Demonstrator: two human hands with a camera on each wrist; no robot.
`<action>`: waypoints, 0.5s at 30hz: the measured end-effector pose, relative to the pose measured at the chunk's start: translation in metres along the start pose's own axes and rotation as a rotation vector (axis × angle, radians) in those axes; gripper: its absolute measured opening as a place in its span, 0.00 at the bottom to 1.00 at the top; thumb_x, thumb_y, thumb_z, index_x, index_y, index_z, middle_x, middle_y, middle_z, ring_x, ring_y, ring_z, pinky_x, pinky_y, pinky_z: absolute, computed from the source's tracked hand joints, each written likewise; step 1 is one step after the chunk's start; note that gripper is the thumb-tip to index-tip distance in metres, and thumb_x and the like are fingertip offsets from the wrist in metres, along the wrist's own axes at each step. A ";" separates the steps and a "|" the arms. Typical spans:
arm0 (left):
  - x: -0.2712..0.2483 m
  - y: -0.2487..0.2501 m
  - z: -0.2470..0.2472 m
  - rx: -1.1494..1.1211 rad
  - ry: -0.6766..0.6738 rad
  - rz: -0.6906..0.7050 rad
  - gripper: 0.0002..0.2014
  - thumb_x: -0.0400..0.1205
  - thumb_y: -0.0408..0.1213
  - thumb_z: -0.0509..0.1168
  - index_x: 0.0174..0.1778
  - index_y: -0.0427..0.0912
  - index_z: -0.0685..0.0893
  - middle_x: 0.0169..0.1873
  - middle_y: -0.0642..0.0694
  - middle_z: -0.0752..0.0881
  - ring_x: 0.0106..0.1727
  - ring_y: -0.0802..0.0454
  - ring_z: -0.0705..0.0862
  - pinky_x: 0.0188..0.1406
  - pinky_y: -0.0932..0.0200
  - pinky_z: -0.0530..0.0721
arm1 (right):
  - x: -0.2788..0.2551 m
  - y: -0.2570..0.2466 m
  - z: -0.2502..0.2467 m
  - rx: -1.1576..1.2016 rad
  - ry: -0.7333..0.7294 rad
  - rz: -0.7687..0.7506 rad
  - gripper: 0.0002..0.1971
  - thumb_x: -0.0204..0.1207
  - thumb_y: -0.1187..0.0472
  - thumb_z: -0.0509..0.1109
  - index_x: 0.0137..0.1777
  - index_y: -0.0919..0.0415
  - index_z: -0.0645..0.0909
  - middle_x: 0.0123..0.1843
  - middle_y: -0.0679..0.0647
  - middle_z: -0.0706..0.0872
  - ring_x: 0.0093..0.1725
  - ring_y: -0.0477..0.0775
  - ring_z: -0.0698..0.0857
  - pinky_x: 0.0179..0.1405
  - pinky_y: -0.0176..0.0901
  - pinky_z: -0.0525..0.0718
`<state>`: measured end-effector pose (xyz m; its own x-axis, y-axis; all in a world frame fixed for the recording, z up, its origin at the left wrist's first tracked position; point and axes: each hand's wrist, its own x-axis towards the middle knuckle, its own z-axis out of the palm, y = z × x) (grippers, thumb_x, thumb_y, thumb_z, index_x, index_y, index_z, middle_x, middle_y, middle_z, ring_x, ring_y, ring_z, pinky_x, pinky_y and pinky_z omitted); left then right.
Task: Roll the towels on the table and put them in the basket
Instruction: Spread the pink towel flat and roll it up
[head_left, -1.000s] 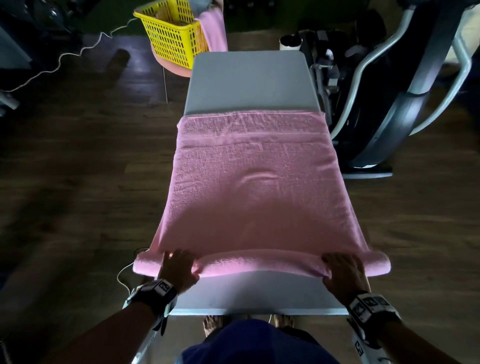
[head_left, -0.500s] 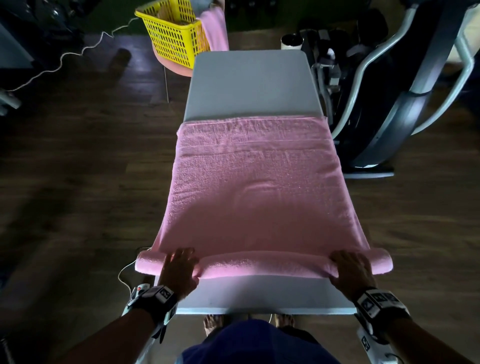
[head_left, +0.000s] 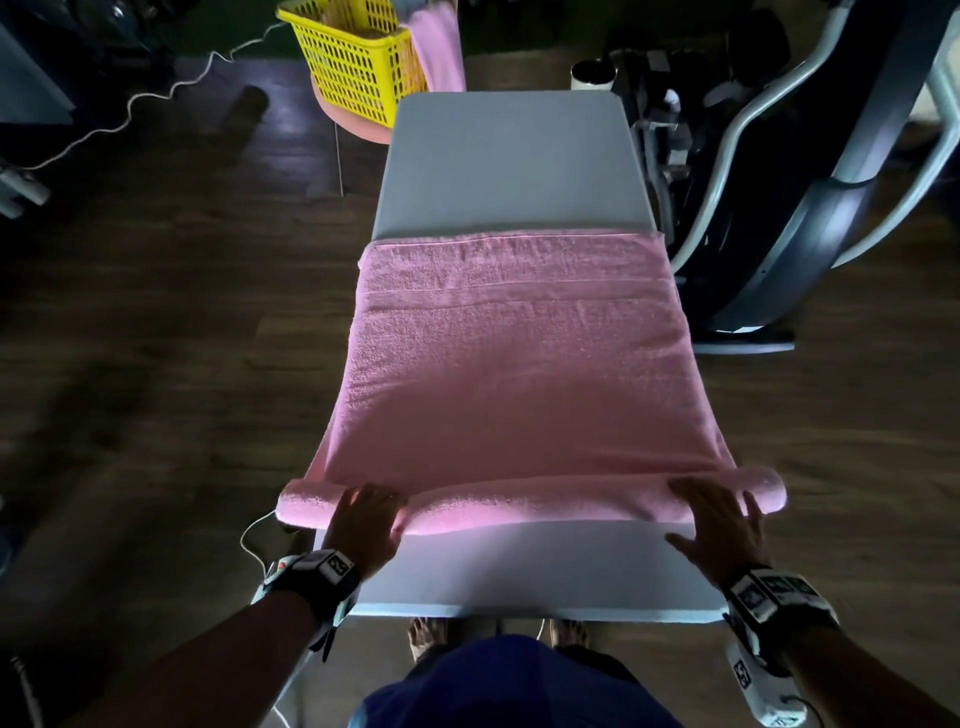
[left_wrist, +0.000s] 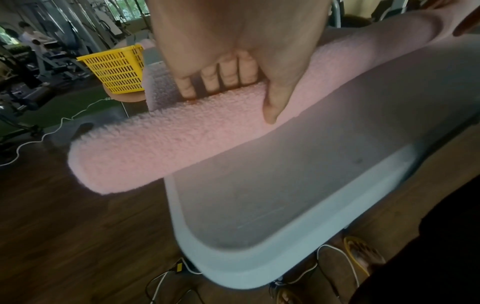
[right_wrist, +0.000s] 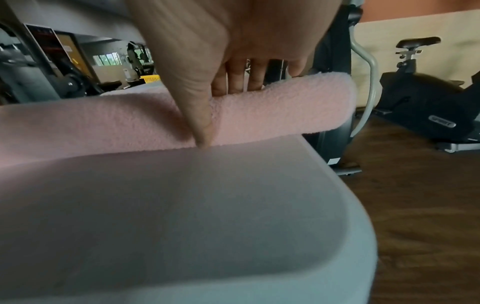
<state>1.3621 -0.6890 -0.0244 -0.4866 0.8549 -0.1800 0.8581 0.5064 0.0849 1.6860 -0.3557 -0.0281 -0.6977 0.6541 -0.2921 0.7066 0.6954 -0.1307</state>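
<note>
A pink towel (head_left: 519, 389) lies spread along the grey table (head_left: 509, 156). Its near end is wound into a roll (head_left: 519, 501) that overhangs both table sides. My left hand (head_left: 363, 519) lies over the roll's left part. In the left wrist view its fingers (left_wrist: 228, 76) bend down behind the roll (left_wrist: 155, 148) and the thumb presses the front. My right hand (head_left: 717, 519) covers the right part the same way, thumb (right_wrist: 202, 123) against the roll (right_wrist: 285, 107). The yellow basket (head_left: 358, 67) stands beyond the table's far left corner.
The basket sits on a pink stool (head_left: 353, 124), with another pink towel (head_left: 439, 49) draped on its rim. A large exercise machine (head_left: 779, 208) stands close on the table's right. A white cable (head_left: 156, 98) crosses the wooden floor at left. A person (left_wrist: 28, 39) is far off.
Both hands have pushed the roll a little farther up the table, and it has grown slightly thicker. The towel's far edge has drawn a bit nearer. My fingers spread wider now.
</note>
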 end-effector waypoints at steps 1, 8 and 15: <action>-0.002 -0.004 0.000 0.020 0.001 0.003 0.19 0.55 0.42 0.83 0.40 0.48 0.89 0.38 0.51 0.89 0.40 0.47 0.87 0.47 0.53 0.80 | 0.003 -0.005 0.000 0.015 0.034 -0.007 0.35 0.57 0.53 0.85 0.67 0.52 0.81 0.65 0.53 0.84 0.67 0.60 0.80 0.71 0.72 0.66; -0.021 -0.025 -0.008 0.031 -0.012 -0.044 0.14 0.57 0.46 0.71 0.36 0.49 0.89 0.34 0.51 0.89 0.36 0.48 0.89 0.37 0.48 0.86 | 0.009 -0.044 0.008 0.091 0.090 -0.101 0.26 0.54 0.61 0.84 0.55 0.54 0.87 0.54 0.51 0.89 0.56 0.59 0.86 0.67 0.57 0.69; -0.034 0.003 -0.007 0.013 -0.096 0.015 0.17 0.66 0.57 0.59 0.30 0.51 0.88 0.29 0.57 0.87 0.33 0.52 0.87 0.36 0.52 0.86 | -0.015 -0.005 0.011 0.006 -0.027 -0.073 0.22 0.59 0.39 0.73 0.53 0.44 0.87 0.51 0.43 0.90 0.53 0.53 0.86 0.63 0.55 0.77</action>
<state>1.3798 -0.7162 -0.0109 -0.4564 0.8471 -0.2722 0.8675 0.4916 0.0755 1.6940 -0.3722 -0.0330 -0.7440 0.5936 -0.3068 0.6548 0.7390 -0.1583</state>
